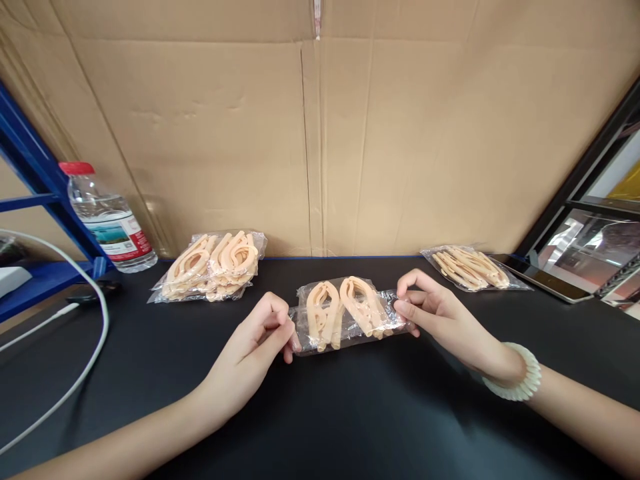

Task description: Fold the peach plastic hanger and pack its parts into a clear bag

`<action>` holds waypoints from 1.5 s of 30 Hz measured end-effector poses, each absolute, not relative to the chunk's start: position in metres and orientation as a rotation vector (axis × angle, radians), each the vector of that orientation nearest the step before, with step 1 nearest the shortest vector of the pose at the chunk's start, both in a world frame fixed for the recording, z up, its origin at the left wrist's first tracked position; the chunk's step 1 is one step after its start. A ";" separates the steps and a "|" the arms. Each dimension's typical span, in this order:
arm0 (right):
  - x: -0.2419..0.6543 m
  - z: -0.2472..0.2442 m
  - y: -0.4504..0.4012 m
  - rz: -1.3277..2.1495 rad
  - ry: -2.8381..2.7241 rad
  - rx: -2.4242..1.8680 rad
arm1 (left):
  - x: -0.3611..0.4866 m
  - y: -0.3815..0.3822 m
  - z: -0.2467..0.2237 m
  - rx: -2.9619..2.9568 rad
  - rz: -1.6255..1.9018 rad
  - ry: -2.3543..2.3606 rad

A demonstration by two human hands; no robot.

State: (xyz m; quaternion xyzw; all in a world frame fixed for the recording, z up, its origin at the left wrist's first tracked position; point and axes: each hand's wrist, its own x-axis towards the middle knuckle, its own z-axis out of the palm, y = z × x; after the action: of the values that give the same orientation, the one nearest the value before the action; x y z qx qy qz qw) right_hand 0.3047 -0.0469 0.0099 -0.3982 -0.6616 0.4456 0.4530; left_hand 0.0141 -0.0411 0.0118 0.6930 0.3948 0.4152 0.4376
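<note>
A clear plastic bag (350,337) is stretched between my two hands over the middle of the black table. Inside it lie several peach-coloured looped plastic pieces (324,310), which look like folding hangers. My left hand (260,343) pinches the bag's left end between thumb and fingers. At the opposite end, my right hand (433,313) grips the bag between thumb and forefinger. A pale coiled band (520,373) circles the right wrist. Some of the fingertips are hidden behind the plastic.
Similar bags lie behind: a pile (213,267) at back left and one bag (470,268) at back right, beside a dark flat device (543,279). A water bottle (113,223) leans at left, near a white cable (103,327). Cardboard (225,133) walls the back.
</note>
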 end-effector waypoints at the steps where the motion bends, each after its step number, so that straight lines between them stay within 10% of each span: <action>1: 0.306 0.011 -0.046 1.089 -1.656 -0.992 | 0.014 -0.040 0.012 1.755 1.025 0.988; 38: 0.326 0.018 -0.033 0.425 -2.135 -0.900 | 0.005 -0.031 0.016 3.317 1.036 0.851; 45: 0.315 0.038 -0.044 0.384 -1.816 -0.879 | 0.023 -0.044 0.040 2.634 1.338 0.985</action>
State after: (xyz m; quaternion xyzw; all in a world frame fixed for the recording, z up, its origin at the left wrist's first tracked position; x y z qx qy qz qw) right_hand 0.3148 -0.0442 0.0379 -0.3664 -0.7566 0.1601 0.5174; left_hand 0.0230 -0.0439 0.0402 0.8457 0.3162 0.4297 0.0138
